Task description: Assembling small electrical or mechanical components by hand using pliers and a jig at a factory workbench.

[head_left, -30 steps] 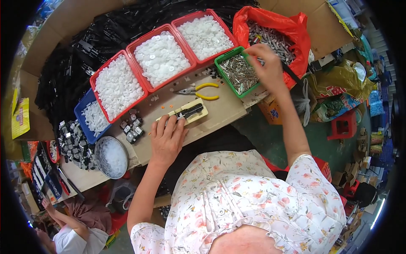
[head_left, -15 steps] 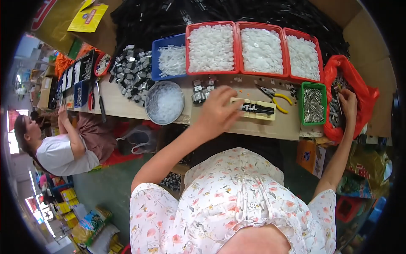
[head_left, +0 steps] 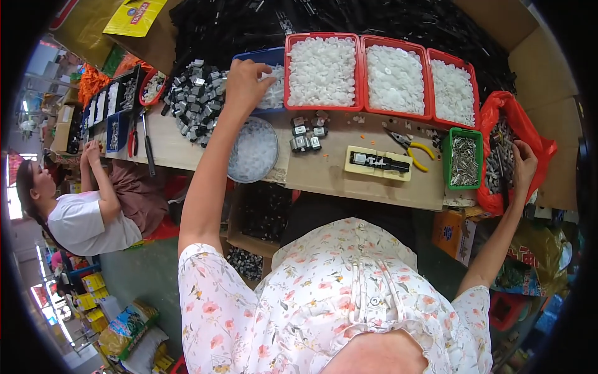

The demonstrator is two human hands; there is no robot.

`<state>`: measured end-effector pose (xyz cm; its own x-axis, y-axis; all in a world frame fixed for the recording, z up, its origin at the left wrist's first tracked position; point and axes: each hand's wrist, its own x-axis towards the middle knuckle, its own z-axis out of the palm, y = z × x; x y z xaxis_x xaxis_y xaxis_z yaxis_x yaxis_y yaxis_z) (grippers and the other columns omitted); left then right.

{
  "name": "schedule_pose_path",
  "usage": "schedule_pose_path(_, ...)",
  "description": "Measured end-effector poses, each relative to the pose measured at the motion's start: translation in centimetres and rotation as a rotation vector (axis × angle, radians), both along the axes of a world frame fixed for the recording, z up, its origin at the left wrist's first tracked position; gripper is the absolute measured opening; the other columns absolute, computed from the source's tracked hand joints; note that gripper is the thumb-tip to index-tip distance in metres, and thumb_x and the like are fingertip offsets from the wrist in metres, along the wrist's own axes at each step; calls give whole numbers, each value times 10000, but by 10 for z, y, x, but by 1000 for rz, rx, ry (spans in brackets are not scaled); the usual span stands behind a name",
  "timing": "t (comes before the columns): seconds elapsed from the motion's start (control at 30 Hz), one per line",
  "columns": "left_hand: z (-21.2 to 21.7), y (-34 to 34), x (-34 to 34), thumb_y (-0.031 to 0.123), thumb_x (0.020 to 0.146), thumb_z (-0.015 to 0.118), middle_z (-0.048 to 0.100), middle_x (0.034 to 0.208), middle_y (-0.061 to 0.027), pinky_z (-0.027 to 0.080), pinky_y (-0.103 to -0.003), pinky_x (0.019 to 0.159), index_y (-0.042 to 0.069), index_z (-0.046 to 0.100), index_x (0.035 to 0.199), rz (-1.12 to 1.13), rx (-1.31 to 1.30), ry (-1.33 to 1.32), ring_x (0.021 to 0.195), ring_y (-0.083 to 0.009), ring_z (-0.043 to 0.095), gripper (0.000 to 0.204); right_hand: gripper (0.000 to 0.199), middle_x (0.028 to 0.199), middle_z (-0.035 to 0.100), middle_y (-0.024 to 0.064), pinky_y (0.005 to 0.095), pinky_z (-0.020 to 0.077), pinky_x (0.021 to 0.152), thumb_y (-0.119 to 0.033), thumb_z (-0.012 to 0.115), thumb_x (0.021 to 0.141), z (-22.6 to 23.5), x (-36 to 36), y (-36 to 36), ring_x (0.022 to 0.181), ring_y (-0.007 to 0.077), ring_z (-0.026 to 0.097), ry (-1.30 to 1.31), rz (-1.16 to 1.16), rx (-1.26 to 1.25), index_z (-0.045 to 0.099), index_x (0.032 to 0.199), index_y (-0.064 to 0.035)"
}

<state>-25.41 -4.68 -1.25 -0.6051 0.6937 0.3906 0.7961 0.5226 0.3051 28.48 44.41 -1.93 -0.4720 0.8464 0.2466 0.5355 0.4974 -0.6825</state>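
My left hand (head_left: 245, 87) is over the blue bin (head_left: 260, 56) of thin white plastic pieces (head_left: 272, 96), its thumb and forefinger apart with nothing seen between them. At the right, my right hand (head_left: 525, 163) is at the mouth of a red plastic bag (head_left: 544, 144) full of small metal and grey parts (head_left: 498, 140). Its fingers are bent together among the parts; what they grip is hidden. On the bench in front of me lies a cream holding block (head_left: 354, 167) with a black and silver assembly (head_left: 380, 162) set in it.
Three red bins (head_left: 361, 75) of white plastic parts line the back. A green bin (head_left: 464, 132) holds metal pins. Yellow-handled pliers (head_left: 416, 151), metal blocks (head_left: 306, 141) and a round tray (head_left: 253, 151) are nearby. A co-worker (head_left: 93, 212) sits at the left.
My left hand has moved from the cream block, leftward and away from me, to the blue bin. My right hand stays at the red bag, slightly lower.
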Motion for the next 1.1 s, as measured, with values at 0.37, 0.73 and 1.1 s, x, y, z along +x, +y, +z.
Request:
schedule_pose_path(0.37, 1, 13, -21, 151, 785, 749, 722, 819, -134, 506, -429, 829, 24, 775, 855, -12, -12, 17, 904, -321, 627, 146, 193, 934, 697, 37, 241, 489, 806, -104, 680, 950, 2, -12, -27, 878, 93, 622, 22, 23, 18, 691, 1078, 40)
schedule_pose_path(0.73, 29, -8, -20, 91, 887, 702, 714, 759, -119, 535, -298, 647, -42, 694, 913, 34, 138, -527, 686, -204, 698, 136, 212, 1002, 700, 37, 243, 489, 839, -98, 671, 967, 6, -22, -37, 921, 95, 625, 52, 58, 13, 686, 1126, 42)
schedule_pose_path(1.1, 51, -80, 37, 46, 802, 716, 719, 738, -102, 528, -303, 654, -10, 739, 871, 21, -31, -528, 668, -168, 684, 93, 203, 987, 697, 26, 227, 486, 817, -82, 668, 968, 27, -54, -59, 900, 73, 612, 55, 143, 51, 692, 1131, 37)
